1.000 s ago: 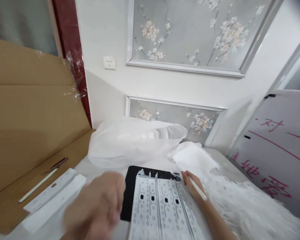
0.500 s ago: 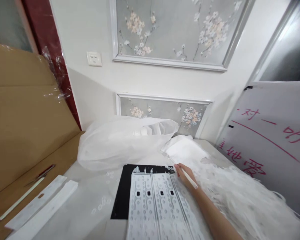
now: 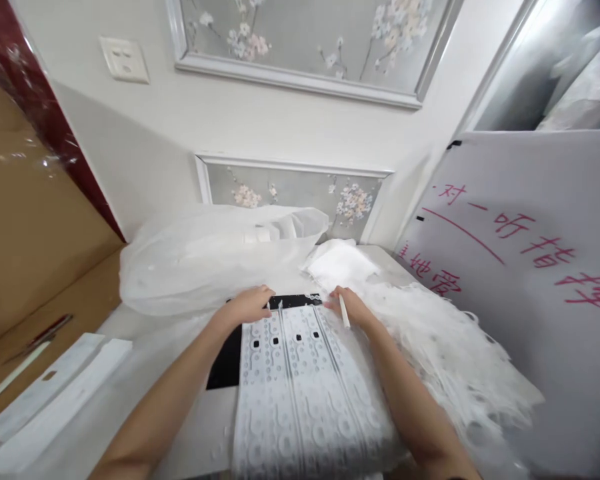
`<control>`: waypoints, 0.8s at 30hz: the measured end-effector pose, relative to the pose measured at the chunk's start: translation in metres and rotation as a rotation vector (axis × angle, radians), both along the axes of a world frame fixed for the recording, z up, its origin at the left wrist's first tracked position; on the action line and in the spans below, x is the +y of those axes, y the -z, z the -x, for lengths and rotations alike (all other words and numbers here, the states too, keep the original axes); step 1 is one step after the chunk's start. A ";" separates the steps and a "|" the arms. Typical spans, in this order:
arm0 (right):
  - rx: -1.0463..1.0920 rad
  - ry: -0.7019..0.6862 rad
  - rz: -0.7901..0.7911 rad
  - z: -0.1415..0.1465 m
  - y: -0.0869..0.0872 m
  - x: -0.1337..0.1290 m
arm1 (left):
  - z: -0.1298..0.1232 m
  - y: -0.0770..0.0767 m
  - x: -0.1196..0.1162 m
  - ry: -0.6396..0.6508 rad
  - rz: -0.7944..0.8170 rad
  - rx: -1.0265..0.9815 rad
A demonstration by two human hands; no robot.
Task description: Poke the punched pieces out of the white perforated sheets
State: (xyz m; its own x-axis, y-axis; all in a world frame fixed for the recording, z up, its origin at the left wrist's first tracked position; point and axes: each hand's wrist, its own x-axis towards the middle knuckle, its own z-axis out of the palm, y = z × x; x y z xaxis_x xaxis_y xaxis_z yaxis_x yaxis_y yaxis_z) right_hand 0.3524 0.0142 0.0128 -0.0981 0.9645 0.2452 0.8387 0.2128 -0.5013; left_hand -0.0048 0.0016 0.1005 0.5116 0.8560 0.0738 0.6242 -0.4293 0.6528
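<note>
Gripping a white stick, the right hand (image 3: 347,305) touches the patterned sheet (image 3: 293,387).

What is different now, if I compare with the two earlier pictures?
The left hand, out of view just before, has come to the embossed sheet's top left corner; whether it grips is unclear. The view has shifted. The right hand still holds the white stick near the top right corner; the black board remains under the sheet.
</note>
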 end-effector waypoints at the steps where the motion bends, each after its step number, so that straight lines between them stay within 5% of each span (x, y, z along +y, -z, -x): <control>1: -0.022 -0.028 0.021 -0.003 -0.002 -0.001 | 0.001 0.003 0.011 0.066 0.036 0.153; 4: -0.089 -0.099 0.078 -0.009 -0.007 -0.003 | 0.004 0.016 0.031 0.120 0.077 0.440; 10: -0.236 -0.125 0.108 -0.001 -0.015 -0.005 | -0.003 0.026 0.028 0.093 0.041 0.554; 18: -0.269 0.069 -0.115 0.010 -0.042 0.016 | -0.011 0.004 0.021 -0.167 -0.246 0.498; 21: -0.241 0.137 -0.238 0.028 -0.053 0.019 | -0.013 -0.009 0.010 -0.174 -0.284 0.464; 24: -0.080 0.138 -0.295 0.055 -0.056 0.006 | -0.013 -0.030 -0.016 -0.123 -0.297 0.098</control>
